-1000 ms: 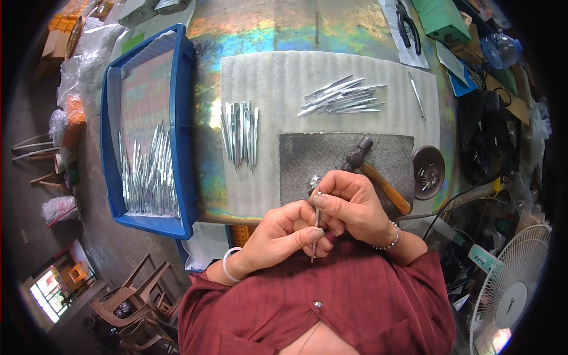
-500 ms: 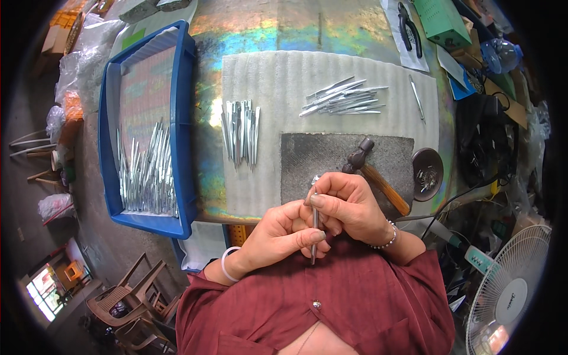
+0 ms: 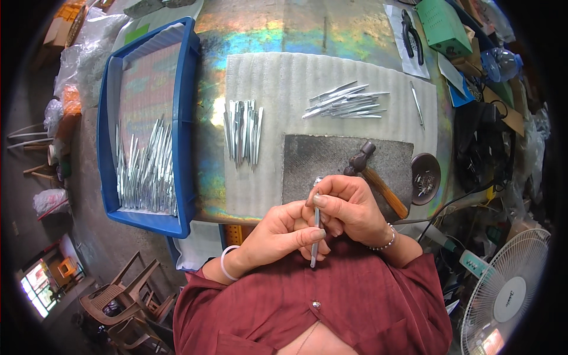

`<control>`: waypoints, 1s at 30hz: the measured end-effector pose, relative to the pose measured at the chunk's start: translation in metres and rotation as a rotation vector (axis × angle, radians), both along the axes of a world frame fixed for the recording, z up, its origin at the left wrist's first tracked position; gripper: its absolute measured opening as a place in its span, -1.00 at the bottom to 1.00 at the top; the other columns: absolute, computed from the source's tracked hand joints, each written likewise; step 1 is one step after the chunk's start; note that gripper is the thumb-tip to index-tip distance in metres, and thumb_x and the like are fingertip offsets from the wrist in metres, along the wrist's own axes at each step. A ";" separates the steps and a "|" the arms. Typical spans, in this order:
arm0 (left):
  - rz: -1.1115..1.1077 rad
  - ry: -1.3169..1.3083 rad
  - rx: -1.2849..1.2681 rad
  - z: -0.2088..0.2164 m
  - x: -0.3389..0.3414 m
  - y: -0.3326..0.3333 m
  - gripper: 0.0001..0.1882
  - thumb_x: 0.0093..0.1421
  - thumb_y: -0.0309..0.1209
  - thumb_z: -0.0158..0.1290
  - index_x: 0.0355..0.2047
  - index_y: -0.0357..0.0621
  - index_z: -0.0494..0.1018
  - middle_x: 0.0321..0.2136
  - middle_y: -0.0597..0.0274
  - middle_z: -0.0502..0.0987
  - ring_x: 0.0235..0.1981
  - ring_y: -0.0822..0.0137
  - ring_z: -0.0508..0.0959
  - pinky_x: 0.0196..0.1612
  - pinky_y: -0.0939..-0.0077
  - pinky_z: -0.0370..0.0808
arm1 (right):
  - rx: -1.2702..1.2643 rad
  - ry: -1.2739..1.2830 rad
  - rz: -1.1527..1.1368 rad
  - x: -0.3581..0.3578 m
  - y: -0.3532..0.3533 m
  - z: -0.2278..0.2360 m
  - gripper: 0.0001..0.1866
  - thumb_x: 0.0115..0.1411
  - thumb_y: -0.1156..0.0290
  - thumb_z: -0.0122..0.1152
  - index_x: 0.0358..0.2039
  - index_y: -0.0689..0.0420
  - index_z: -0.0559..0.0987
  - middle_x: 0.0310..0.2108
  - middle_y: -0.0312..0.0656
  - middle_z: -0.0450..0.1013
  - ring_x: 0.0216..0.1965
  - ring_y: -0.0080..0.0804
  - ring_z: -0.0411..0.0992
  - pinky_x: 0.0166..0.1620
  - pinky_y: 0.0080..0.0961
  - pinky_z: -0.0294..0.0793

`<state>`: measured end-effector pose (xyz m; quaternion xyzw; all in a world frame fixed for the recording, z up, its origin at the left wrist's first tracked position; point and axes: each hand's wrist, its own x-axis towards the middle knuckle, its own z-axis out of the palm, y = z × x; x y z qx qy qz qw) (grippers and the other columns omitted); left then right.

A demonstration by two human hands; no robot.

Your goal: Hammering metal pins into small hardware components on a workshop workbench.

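Note:
Close to my chest, both hands are closed on one slim, silvery metal tool (image 3: 314, 255), held upright with its lower end showing below my fingers. My left hand (image 3: 289, 229) grips its lower part, thumb along the shaft. Thumb and fingertips of my right hand (image 3: 348, 204) pinch the upper end, where a small shiny bit pokes out above. Just beyond my hands, a hammer (image 3: 378, 180) with a wooden handle lies on a dark, rough plate (image 3: 310, 157). Right of the plate sits a small brown bowl (image 3: 435, 163) holding tiny metal pieces.
A pale foam sheet (image 3: 266, 77) carries a row of slim metal tools (image 3: 243, 133), a loose pile (image 3: 346, 102) and a single one (image 3: 418, 105). Many similar tools stand in a blue tray (image 3: 184, 118) at left. Black pliers (image 3: 412, 36), a green box (image 3: 444, 26) and a fan (image 3: 509, 296) are at right.
The view has shifted slightly. Both hands keep their grip; the tool's lower end now catches more light and looks slightly turned.

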<state>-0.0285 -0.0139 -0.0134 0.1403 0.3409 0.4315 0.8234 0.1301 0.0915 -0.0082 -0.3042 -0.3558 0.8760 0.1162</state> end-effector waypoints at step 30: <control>-0.037 -0.104 0.130 -0.003 -0.022 -0.006 -0.75 0.34 -0.39 -0.14 -0.08 -0.33 0.30 -0.33 0.09 0.55 -0.32 0.37 0.59 -0.27 0.58 0.55 | 0.058 -0.082 0.027 -0.024 -0.004 0.011 -0.84 0.27 0.43 0.04 -0.30 0.27 0.51 -0.53 -0.30 0.45 -0.65 -0.76 0.29 -0.64 -0.81 0.23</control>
